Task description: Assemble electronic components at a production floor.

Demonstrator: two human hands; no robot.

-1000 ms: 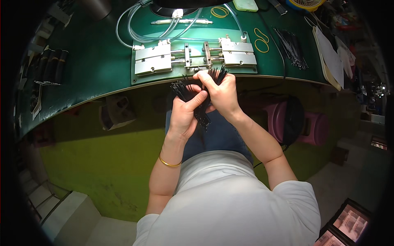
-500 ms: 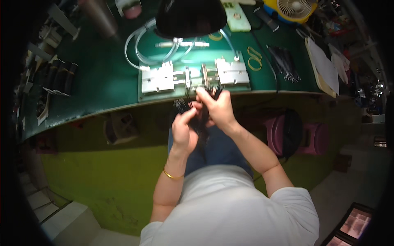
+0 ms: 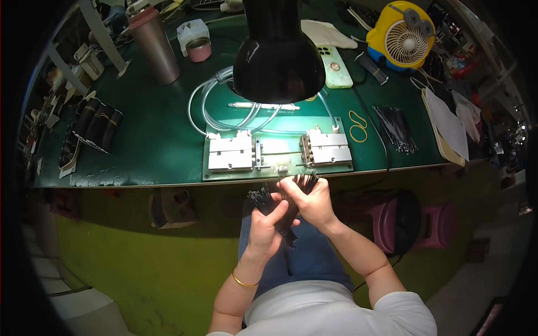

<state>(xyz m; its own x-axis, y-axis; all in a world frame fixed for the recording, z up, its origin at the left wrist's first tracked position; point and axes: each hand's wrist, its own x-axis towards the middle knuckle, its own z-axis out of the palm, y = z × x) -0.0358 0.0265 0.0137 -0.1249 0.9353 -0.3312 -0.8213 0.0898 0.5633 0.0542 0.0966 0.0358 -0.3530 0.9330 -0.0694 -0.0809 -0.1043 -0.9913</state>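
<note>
Just in front of the table edge, both hands are closed round black wires. My left hand [image 3: 264,231] grips a bundle of short black wires [image 3: 260,197], its pale-tipped ends fanning out above the fingers, with the thumb across it. My right hand [image 3: 315,203] wraps round another bunch of black wires [image 3: 306,180], thumb and forefinger pinched toward the left. Between the hands the wires overlap, and I cannot tell where one bunch ends. Beyond the hands lies a pale green fixture plate [image 3: 274,175] bearing a left silver clamp block [image 3: 230,153] and a right silver clamp block [image 3: 329,148], their jaws apart.
A black lamp head [image 3: 278,70] hangs over the fixture, with clear air tubing [image 3: 205,106] behind. Rightward lie a yellow rubber band [image 3: 357,133], more black wires [image 3: 395,129], a clipboard [image 3: 444,126] and a yellow fan [image 3: 404,40]. Dark bundles [image 3: 98,124] and a tumbler [image 3: 155,45] are left.
The view has tilted upward, so the table sits lower in the picture. The fixture's jaws have drawn back from each other toward their blocks. Both hands still hold black wires.
</note>
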